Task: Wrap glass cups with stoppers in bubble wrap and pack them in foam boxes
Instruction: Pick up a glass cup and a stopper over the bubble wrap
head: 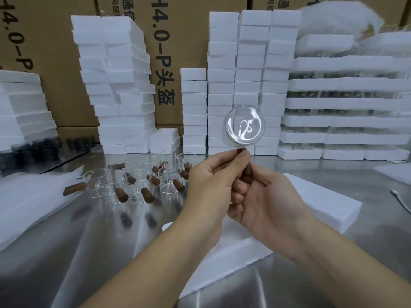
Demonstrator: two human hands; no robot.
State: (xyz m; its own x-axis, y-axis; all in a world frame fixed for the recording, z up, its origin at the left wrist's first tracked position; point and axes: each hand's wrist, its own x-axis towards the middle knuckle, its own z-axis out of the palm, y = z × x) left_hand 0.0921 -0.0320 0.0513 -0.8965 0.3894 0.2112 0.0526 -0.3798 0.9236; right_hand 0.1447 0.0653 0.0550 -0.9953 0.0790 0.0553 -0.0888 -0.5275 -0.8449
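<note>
I hold one glass cup [245, 125] up in front of me, its round base facing the camera. Its brown wooden handle [245, 172] points down into my hands. My left hand [213, 181] pinches the top of the handle with thumb and forefinger. My right hand [266, 201] curls its fingers around the lower part of the handle. Below my hands a white foam box [322, 205] lies flat on the steel table. Several more glass cups with brown handles [142, 181] stand in a cluster at mid-left. A sheet of bubble wrap [33, 196] lies at the left.
Tall stacks of white foam boxes [242, 81] line the back, with cardboard cartons [178, 63] behind them. Foam trays holding glassware [344, 116] are stacked at the right. Dark round lids [29, 152] sit at the far left. A white cord [400, 201] lies at the right edge.
</note>
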